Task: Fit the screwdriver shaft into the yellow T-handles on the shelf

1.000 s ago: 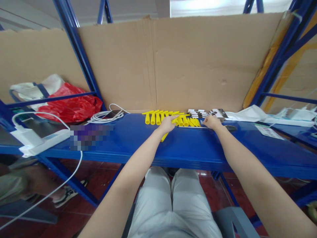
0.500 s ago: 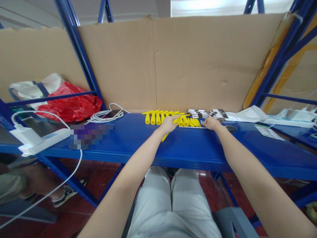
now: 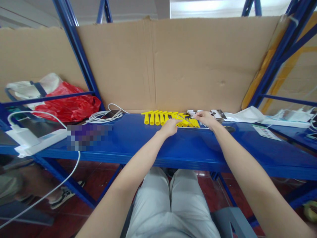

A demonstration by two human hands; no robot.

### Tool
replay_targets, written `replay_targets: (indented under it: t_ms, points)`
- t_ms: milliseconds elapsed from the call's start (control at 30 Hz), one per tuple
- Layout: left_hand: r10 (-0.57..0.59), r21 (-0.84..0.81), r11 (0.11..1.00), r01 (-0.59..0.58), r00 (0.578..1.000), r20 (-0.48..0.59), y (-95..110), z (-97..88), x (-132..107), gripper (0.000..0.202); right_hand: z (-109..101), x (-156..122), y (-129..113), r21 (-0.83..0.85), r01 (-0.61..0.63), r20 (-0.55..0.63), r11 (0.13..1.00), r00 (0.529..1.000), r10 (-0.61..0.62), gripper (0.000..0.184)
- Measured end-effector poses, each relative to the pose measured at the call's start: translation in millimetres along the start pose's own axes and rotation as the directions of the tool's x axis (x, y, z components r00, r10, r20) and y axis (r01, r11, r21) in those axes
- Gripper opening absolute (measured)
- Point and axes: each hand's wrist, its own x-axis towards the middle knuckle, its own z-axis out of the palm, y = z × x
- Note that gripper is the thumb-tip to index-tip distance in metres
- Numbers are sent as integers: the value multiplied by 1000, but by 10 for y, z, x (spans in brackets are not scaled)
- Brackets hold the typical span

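Yellow pieces (image 3: 161, 119): a row along the back of the blue bench (image 3: 128, 135), each with a round hollow-looking end facing the person and a thin, flat part behind; the row runs in front of the cardboard (image 3: 198, 66).
Yellow wedges (image 3: 194, 123): a tight bunch at the row's right end, between the hands.
Left hand (image 3: 170, 128): fingers curled in at the near side of the row, against or just beside yellow; whether it has hold of a piece, I cannot tell.
Right hand (image 3: 205, 119): thumb and fingertips drawn close together above the wedges, near the black-and-white cards (image 3: 218, 114); anything pinched there is too small to make out.
Handling: the yellow pieces look like light, stiff plastic, smooth enough to slip a little, and probably not fragile, though the thin parts may bend.
Where to grip: around the round end, the thickest part.
Writing: the cards and the printed sheet (image 3: 266, 133) at right bear print too small to read; no brand is legible.
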Motion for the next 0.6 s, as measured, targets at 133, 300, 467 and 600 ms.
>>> replay_targets:
  t_ms: [133, 300, 467, 600]
  points:
    - [30, 14, 999, -30, 999, -11, 11, 0, -7, 52, 93, -69, -177, 208, -24, 74, 978, 997, 9, 19]
    - [87, -10, 996, -87, 995, -40, 6, 17, -8, 54, 197, -96, -231, 220, 24, 97, 975, 994, -46, 20]
    - [120, -12, 993, -120, 992, -34, -6, 44, 0, 56, 240, -74, -209, 156, 104, 101, 982, 988, -120, 32]
    - [109, -19, 994, -110, 993, -43, 4, 33, -6, 57, 244, -68, -190, 132, 120, 116, 984, 984, -136, 33]
